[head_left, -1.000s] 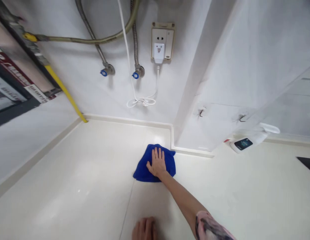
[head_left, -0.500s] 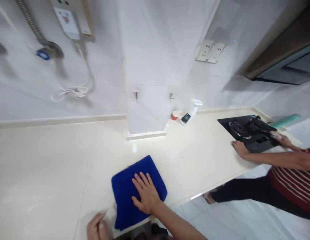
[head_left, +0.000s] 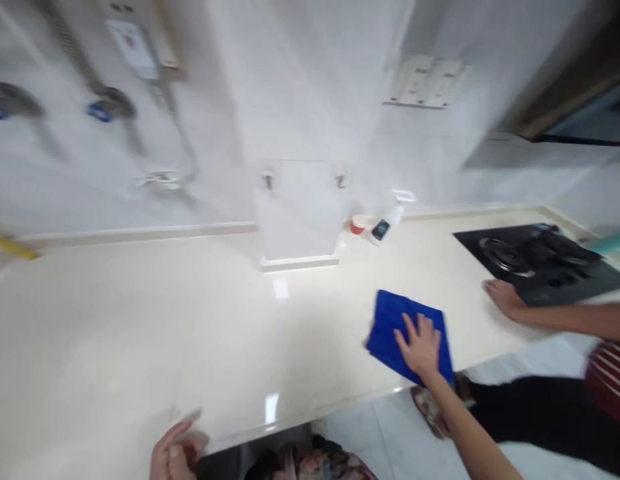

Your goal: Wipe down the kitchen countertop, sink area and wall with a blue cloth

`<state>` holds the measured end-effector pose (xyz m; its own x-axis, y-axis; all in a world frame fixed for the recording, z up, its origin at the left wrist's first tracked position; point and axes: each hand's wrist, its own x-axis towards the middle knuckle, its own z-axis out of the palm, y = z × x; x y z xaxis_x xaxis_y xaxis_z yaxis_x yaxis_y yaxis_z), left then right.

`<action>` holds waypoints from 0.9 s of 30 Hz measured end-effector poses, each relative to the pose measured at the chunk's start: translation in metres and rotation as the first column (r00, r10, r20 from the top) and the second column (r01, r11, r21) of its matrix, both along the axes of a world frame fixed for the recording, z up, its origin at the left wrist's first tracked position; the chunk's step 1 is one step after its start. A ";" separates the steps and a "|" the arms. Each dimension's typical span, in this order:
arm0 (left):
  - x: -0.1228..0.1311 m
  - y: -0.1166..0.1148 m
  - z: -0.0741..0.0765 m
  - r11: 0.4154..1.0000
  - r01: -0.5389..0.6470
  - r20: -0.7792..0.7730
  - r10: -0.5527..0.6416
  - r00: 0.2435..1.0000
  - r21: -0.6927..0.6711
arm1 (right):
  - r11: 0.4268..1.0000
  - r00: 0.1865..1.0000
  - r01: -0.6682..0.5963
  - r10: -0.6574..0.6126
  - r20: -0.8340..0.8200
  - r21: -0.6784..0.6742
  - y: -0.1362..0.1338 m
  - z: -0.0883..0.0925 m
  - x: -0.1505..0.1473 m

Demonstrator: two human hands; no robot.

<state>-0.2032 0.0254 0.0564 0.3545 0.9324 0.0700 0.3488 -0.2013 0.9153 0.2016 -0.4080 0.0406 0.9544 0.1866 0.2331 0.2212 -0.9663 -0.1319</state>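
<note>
My right hand [head_left: 420, 345] lies flat with fingers spread on a folded blue cloth [head_left: 393, 319], pressing it onto the cream countertop [head_left: 140, 320] near the front edge. My left hand [head_left: 176, 452] rests at the counter's front edge at the bottom left, fingers curled and blurred; nothing shows clearly in it.
Another person in a striped top stands at the right, one hand [head_left: 505, 298] on the counter beside a black gas hob [head_left: 540, 260]. A spray bottle [head_left: 387, 223] and a small red-rimmed cup [head_left: 358, 224] stand by a white wall column [head_left: 297, 213]. Hoses, valves and sockets line the wall.
My right hand has slid the blue cloth to the right along the counter, toward the hob. The view has swung right and is blurred. The other person's hand stays by the hob.
</note>
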 end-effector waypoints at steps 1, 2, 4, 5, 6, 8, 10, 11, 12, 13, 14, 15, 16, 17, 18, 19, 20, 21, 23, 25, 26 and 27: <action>-0.013 -0.002 0.007 0.998 -0.059 -0.001 0.059 0.998 0.010 | 0.998 0.998 0.062 -0.062 0.015 0.034 -0.012 -0.006 0.006; -0.026 -0.004 0.014 0.992 -0.122 0.000 0.122 0.992 0.022 | 0.993 0.995 0.096 -0.097 0.020 0.071 -0.019 -0.013 0.010; -0.052 -0.006 0.027 0.967 -0.256 0.033 0.255 0.966 0.022 | 0.986 0.992 0.088 -0.100 0.077 0.139 -0.022 -0.024 0.009; -0.065 -0.006 0.031 0.947 -0.321 0.076 0.320 0.944 -0.006 | 0.986 0.994 0.055 -0.070 0.089 0.155 -0.016 -0.027 0.002; -0.078 -0.005 0.035 0.921 -0.386 0.117 0.389 0.914 -0.042 | 0.987 0.995 0.004 -0.020 0.096 0.164 -0.006 -0.028 -0.010; -0.101 -0.002 0.039 0.848 -0.512 0.198 0.529 0.825 -0.135 | 0.979 0.987 -0.133 0.116 0.111 0.157 0.025 -0.024 -0.044; -0.120 0.003 0.041 0.757 -0.615 0.250 0.653 0.715 -0.219 | 0.948 0.951 -0.296 0.280 0.133 0.119 0.068 -0.017 -0.087; -0.128 0.005 0.041 0.718 -0.649 0.267 0.696 0.667 -0.252 | 0.927 0.926 -0.364 0.350 0.138 0.093 0.092 -0.013 -0.110; -0.135 0.006 0.041 0.689 -0.669 0.280 0.725 0.629 -0.278 | 0.896 0.894 -0.440 0.429 0.129 0.065 0.118 -0.010 -0.133; -0.142 0.008 0.042 0.671 -0.679 0.290 0.741 0.606 -0.297 | 0.860 0.858 -0.508 0.500 0.120 0.045 0.145 -0.008 -0.154; -0.148 0.008 0.042 0.662 -0.683 0.294 0.749 0.593 -0.308 | 0.821 0.818 -0.571 0.565 0.105 0.028 0.172 -0.006 -0.175; -0.155 0.009 0.043 0.656 -0.686 0.294 0.755 0.587 -0.315 | 0.775 0.773 -0.632 0.628 0.087 0.014 0.199 -0.005 -0.194; -0.161 0.009 0.044 0.649 -0.690 0.295 0.760 0.579 -0.320 | 0.722 0.721 -0.692 0.690 0.062 0.002 0.226 -0.004 -0.212; -0.168 0.008 0.044 0.640 -0.697 0.295 0.768 0.569 -0.323 | 0.660 0.659 -0.751 0.751 0.032 -0.009 0.252 -0.002 -0.230; -0.175 0.007 0.044 0.630 -0.705 0.296 0.776 0.557 -0.324 | 0.588 0.589 -0.808 0.808 -0.001 -0.017 0.278 0.000 -0.247; -0.182 0.006 0.043 0.616 -0.717 0.295 0.787 0.542 -0.326 | 0.511 0.511 -0.859 0.859 -0.037 -0.022 0.302 0.003 -0.263; -0.190 0.003 0.042 0.600 -0.730 0.296 0.799 0.524 -0.327 | 0.433 0.434 -0.901 0.898 -0.071 -0.023 0.326 0.006 -0.279; -0.197 0.000 0.041 0.586 -0.740 0.297 0.808 0.508 -0.329 | 0.357 0.357 -0.934 0.929 -0.101 -0.020 0.348 0.010 -0.294; -0.211 -0.009 0.038 0.557 -0.760 0.300 0.827 0.475 -0.334 | 0.192 0.189 -0.981 0.967 -0.168 0.001 0.389 0.018 -0.321; -0.222 -0.019 0.033 0.523 -0.782 0.295 0.848 0.440 -0.339 | 0.013 0.002 -0.999 0.969 -0.246 0.043 0.426 0.024 -0.346; -0.226 -0.025 0.031 0.506 -0.792 0.291 0.858 0.423 -0.341 | -0.066 -0.084 -0.995 0.957 -0.279 0.071 0.442 0.027 -0.359; -0.229 -0.031 0.029 0.494 -0.799 0.283 0.865 0.413 -0.343 | -0.129 -0.153 -0.987 0.940 -0.305 0.097 0.458 0.028 -0.373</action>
